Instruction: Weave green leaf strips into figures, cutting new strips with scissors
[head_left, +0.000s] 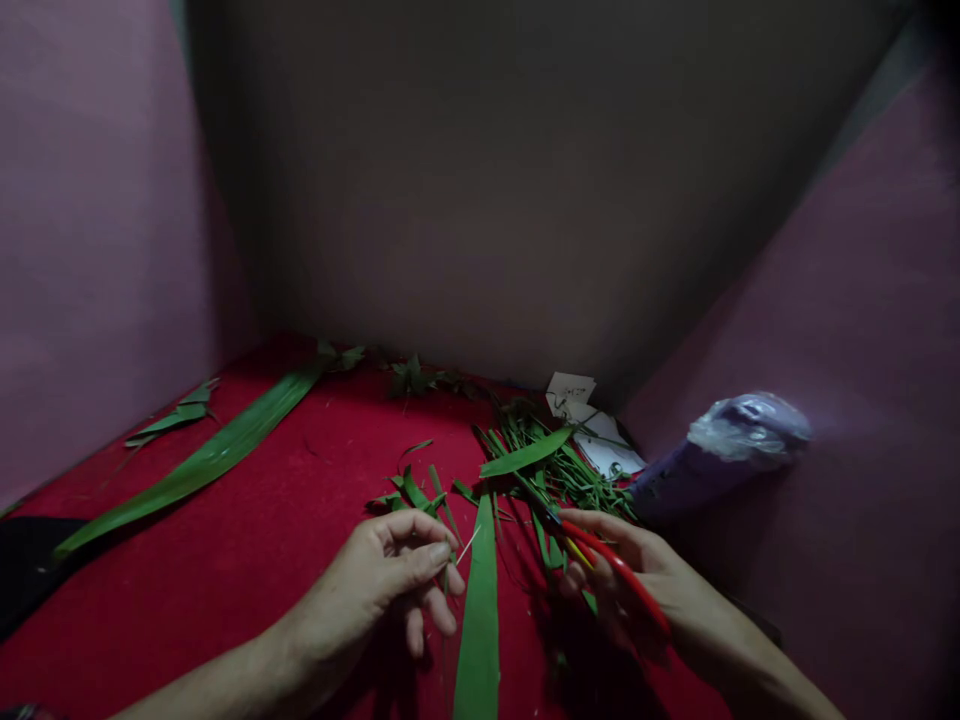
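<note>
My left hand [390, 585] is closed in a pinch on a thin pale leaf rib [469, 545], just left of a long green leaf strip [480, 610] lying on the red cloth [247, 560]. My right hand [637, 585] grips red-handled scissors [600, 560], their tip pointing left and up toward a heap of cut green leaf pieces [559, 470]. The two hands sit close together near the front of the cloth, with the leaf strip between them.
A long green leaf [202, 460] lies diagonally at the left, with a smaller leaf [176, 418] beside it. White paper scraps [592, 425] and a purple roll with a plastic-wrapped end [712, 455] lie at the right. Pink walls and a brown board enclose the cloth.
</note>
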